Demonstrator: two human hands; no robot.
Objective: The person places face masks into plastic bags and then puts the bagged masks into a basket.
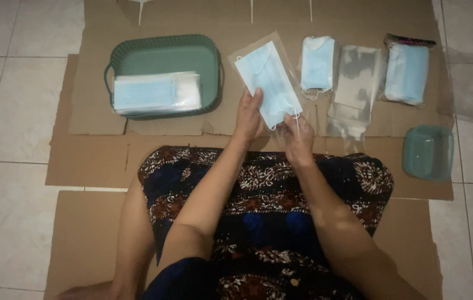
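My left hand (249,114) and my right hand (297,136) together hold a light blue face mask (267,83) that sits partly inside a clear plastic sleeve (281,50). The left hand grips its lower left edge. My right fingers pinch the lower right corner by the ear loop. The mask is tilted, above my lap, over the brown cardboard (97,161).
A green basket (164,53) at the left holds a stack of bagged masks (156,93). To the right lie a loose pile of masks (317,64), empty clear sleeves (356,83), a bagged pack of masks (407,72) and a small green tub (427,152). White floor tiles surround the cardboard.
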